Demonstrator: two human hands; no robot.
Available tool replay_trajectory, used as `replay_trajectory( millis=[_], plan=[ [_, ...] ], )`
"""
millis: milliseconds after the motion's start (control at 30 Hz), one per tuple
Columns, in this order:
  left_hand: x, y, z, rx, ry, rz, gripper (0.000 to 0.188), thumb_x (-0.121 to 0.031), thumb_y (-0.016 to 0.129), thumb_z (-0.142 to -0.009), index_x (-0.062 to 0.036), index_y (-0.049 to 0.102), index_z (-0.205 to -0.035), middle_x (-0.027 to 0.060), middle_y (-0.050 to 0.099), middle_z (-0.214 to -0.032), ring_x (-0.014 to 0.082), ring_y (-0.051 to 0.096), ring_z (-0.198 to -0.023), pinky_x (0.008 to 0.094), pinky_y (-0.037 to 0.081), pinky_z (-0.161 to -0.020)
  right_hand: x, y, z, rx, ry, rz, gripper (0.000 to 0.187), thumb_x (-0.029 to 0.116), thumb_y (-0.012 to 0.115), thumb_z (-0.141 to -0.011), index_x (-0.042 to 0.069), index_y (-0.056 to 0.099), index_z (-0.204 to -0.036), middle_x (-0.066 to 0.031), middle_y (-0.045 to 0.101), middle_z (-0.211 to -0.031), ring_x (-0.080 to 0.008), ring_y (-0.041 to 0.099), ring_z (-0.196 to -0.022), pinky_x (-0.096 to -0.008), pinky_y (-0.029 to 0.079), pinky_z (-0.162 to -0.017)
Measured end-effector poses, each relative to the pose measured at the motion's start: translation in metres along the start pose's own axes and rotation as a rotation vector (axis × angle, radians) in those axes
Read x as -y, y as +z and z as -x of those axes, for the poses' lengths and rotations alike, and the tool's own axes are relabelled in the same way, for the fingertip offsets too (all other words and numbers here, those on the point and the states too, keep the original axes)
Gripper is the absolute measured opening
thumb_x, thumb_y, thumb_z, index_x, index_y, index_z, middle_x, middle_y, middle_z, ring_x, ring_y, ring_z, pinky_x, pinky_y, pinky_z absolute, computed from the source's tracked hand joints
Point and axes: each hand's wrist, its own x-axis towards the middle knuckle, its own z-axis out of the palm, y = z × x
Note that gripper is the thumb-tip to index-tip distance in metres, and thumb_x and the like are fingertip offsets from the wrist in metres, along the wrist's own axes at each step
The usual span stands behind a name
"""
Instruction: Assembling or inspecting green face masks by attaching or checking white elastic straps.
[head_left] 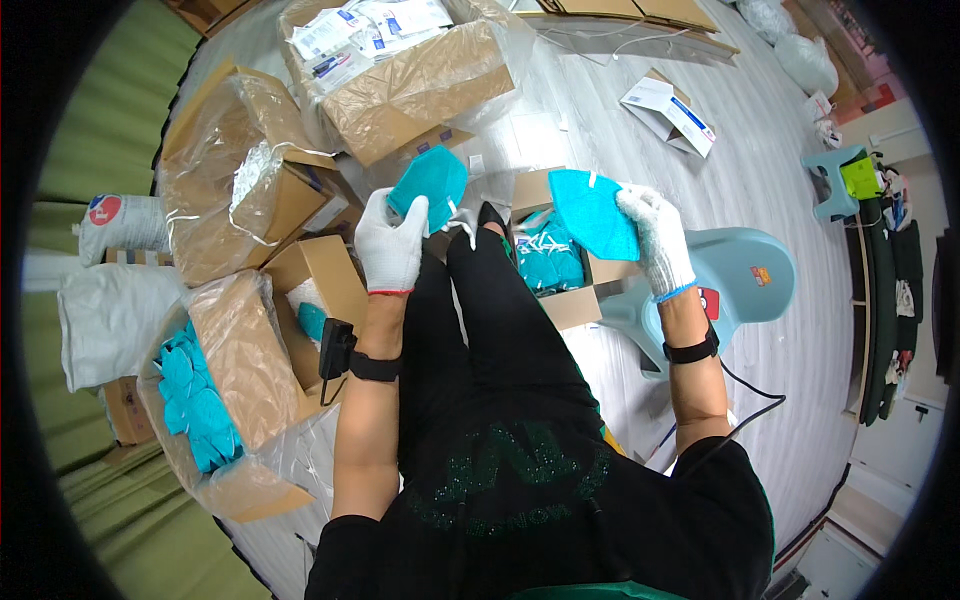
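Pale floorboards (800, 450) run under everything, with a green curtain (120, 150) well to the left of the small open box (572, 308), which stands just right of the person's black trousers (510, 330). Inside that box lies a heap of teal masks (552, 258) with white straps.

Left of the box, the left hand (392, 250) — in a white glove with a red cuff — pinches a teal mask (440, 180) by its near edge, the thumb lying over it. Up over the right side of the box, the right hand (660, 240), gloved in white with a blue cuff, grips the right edge of a second teal mask (595, 215); its thumb is hard to make out. This mask hides part of the box from view.

Just right of the box is a light blue plastic seat (745, 275). Well left of it, a lined carton (235, 340) holds more masks — and beyond it, to the left, another carton (420, 100) is filled with white packets (375, 32).
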Motion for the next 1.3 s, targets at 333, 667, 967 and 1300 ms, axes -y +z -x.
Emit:
replay_trajectory(
  millis=[333, 667, 967, 1300],
  plan=[
    [-0.003, -0.004, 0.021, -0.149, 0.008, 0.306, 0.018, -0.002, 0.066, -0.083, -0.0002, 0.054, -0.096, 0.0066, 0.062, -0.078, 0.0103, 0.060, -0.063, 0.0239, 0.049, -0.054, -0.037, 0.024, 0.010, 0.390, 0.225, -0.793, 0.028, 0.013, 0.060, -0.089, -0.004, 0.055, -0.111, -0.0146, 0.064, -0.105, -0.0244, 0.066, -0.086, -0.0347, 0.056, -0.070],
    [-0.023, 0.018, 0.058, -0.130, 0.088, 0.118, 0.027, -0.017, 0.062, -0.090, 0.0008, 0.050, -0.106, 0.0097, 0.063, -0.083, 0.0128, 0.061, -0.075, 0.0296, 0.049, -0.067, -0.064, 0.138, 0.050, 0.410, 0.402, -1.017, 0.020, 0.026, 0.066, -0.088, 0.013, 0.051, -0.090, -0.0014, 0.057, -0.074, -0.0130, 0.053, -0.058, -0.0231, 0.043, -0.048],
    [-0.001, 0.016, 0.056, -0.113, -0.121, 0.305, 0.021, -0.003, 0.061, -0.086, 0.0015, 0.056, -0.105, 0.0066, 0.063, -0.099, 0.0113, 0.059, -0.088, 0.0259, 0.048, -0.078, -0.062, 0.162, 0.086, 0.374, 0.302, -0.411, 0.015, 0.016, 0.063, -0.088, 0.006, 0.060, -0.100, -0.0019, 0.062, -0.079, -0.0073, 0.052, -0.055, -0.0187, 0.036, -0.041],
    [-0.013, -0.009, 0.032, 0.123, -0.140, 1.036, 0.029, -0.007, 0.048, -0.095, 0.0016, 0.051, -0.123, 0.0101, 0.058, -0.118, 0.0200, 0.058, -0.103, 0.0355, 0.047, -0.089, -0.025, 0.092, 0.070, -0.046, -0.426, 0.378, 0.049, 0.017, 0.068, -0.080, 0.000, 0.054, -0.124, -0.0094, 0.063, -0.106, -0.0140, 0.060, -0.091, -0.0282, 0.048, -0.077]
  ],
)
